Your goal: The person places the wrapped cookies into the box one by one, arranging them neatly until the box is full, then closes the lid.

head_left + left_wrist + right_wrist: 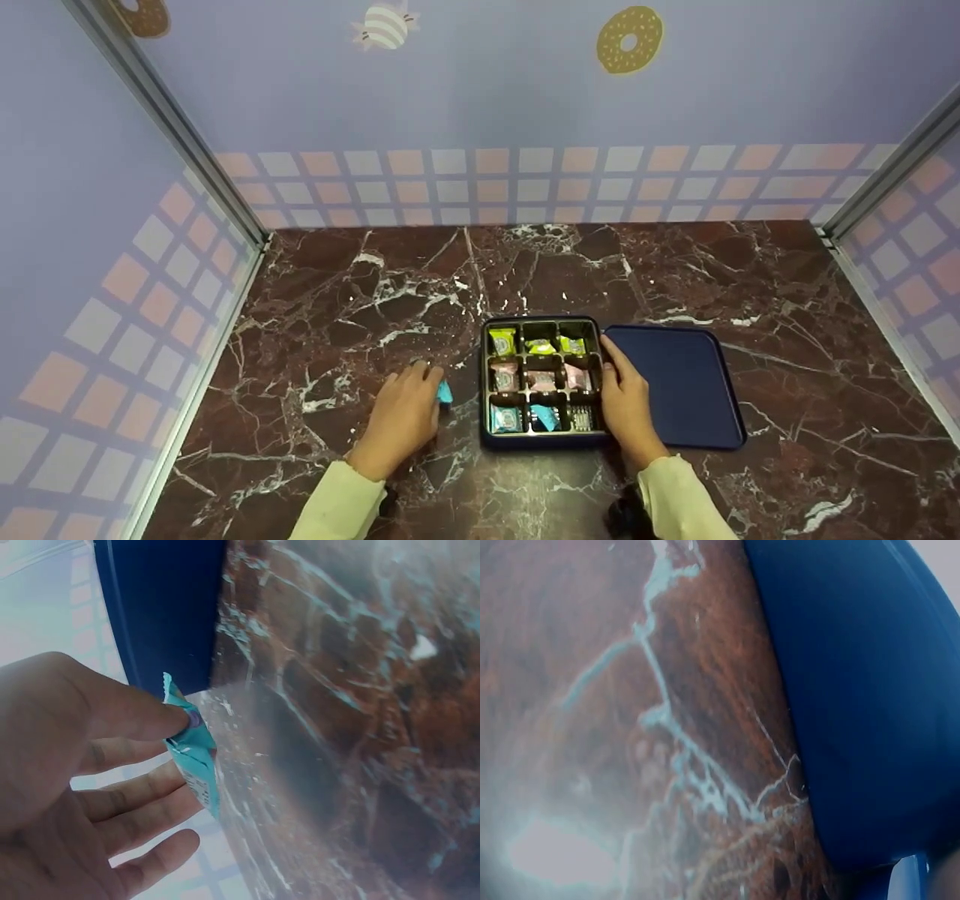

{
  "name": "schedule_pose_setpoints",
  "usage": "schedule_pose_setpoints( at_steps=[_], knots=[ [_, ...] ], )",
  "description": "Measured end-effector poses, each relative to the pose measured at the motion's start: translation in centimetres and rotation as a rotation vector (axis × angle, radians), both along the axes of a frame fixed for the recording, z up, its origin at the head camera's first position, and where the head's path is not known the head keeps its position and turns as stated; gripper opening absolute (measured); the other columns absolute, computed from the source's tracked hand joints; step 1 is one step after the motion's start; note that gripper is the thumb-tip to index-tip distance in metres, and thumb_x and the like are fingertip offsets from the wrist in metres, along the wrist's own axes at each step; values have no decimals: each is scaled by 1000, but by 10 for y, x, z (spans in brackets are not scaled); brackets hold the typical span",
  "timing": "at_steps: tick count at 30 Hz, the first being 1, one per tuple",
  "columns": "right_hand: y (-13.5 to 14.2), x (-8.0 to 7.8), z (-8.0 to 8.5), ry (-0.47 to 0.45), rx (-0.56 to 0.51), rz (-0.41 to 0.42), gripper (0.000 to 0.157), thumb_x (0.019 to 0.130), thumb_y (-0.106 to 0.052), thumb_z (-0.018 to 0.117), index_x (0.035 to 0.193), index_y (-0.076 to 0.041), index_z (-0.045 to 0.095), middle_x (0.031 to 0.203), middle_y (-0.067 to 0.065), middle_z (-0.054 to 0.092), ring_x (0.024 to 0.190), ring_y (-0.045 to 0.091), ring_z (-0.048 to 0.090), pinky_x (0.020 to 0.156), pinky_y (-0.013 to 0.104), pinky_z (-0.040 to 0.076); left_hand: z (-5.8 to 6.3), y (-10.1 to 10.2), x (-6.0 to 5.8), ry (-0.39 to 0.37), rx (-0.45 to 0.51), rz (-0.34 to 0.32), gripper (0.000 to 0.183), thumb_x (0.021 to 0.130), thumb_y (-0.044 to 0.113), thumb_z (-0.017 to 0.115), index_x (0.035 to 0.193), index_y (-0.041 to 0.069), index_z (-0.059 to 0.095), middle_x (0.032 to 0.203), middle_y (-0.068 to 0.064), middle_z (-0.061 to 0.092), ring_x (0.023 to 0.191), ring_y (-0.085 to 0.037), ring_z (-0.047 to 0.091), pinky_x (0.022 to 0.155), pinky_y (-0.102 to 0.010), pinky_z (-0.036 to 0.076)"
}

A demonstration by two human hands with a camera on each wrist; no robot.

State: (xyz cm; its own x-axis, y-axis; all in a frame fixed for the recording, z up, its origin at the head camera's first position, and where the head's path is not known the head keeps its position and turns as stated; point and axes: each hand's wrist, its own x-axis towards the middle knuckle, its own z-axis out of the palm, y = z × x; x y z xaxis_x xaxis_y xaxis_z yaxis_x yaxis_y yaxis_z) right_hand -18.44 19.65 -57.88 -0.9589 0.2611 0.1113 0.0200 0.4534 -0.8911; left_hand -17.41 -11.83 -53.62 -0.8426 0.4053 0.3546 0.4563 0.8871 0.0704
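Observation:
A dark blue box (541, 442) with a gold, nine-compartment insert stands on the marbled table. Yellow-green wrapped candies (502, 342) lie in its far row and pink ones (541, 380) in the middle row. Blue candies (505, 419) lie in the near-left and near-middle compartments; the near-right one shows a ridged floor. Left of the box, my left hand (402, 409) pinches a blue wrapped candy (196, 754) between thumb and fingers, just above the table. My right hand (627, 401) rests along the box's right side, fingers fairly straight; it is mostly out of the right wrist view.
A flat dark blue lid (679, 386) lies right of the box, close against it. Patterned panels (495, 184) bound the table at the back and both sides. In the right wrist view a blue surface (862, 705) fills the right; box or lid, I cannot tell.

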Motion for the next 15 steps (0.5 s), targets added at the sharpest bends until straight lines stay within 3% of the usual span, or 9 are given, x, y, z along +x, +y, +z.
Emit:
schedule_pose_setpoints(
  at_steps=[6, 15],
  knots=[
    [4, -2, -1, -54, -87, 6, 45, 99, -4, 44, 142, -15, 49, 146, 16, 48, 125, 28, 49, 103, 44, 39, 13, 9, 3, 8, 15, 2, 31, 72, 6, 72, 101, 7, 62, 94, -9, 63, 81, -26, 62, 65, -38, 45],
    [7, -1, 1, -37, -69, 38, 44, 98, -4, 46, 141, -13, 50, 146, 13, 48, 133, 28, 45, 110, 45, 35, 23, 20, 5, -18, 48, -13, 30, 75, 12, 71, 104, 8, 61, 100, -9, 64, 88, -25, 63, 75, -42, 51]
  ],
)
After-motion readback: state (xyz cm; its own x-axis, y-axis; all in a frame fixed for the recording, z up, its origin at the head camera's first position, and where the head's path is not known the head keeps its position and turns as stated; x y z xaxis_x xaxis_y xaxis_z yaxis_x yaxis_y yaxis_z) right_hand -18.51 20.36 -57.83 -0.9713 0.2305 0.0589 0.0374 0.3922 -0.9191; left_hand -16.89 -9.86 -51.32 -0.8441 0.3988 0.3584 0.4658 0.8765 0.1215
